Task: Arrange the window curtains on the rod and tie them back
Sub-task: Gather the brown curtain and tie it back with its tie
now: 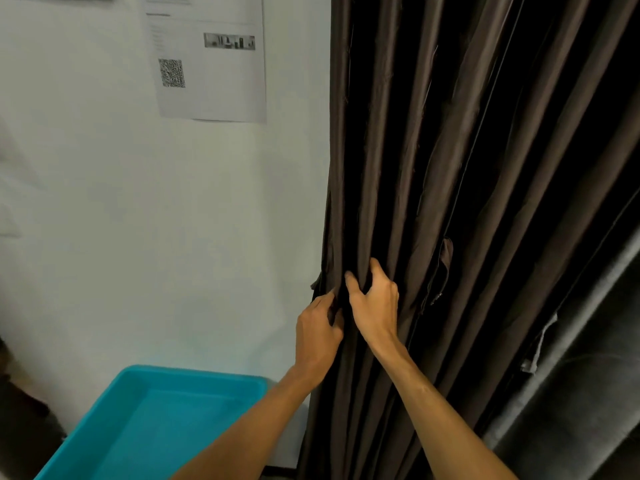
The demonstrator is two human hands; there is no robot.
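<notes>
Curtain [450, 168] folds gripped by left hand [318, 327] and right hand [374, 301]; teal tub [194, 374] stands nearby.

A single wide-angle view from the person's head faces forward and slightly down, close to the dark curtain [450, 168] filling the right half and the white wall [104, 220] on the left. The left hand [318, 327] and right hand [375, 301] sit just below centre.
</notes>
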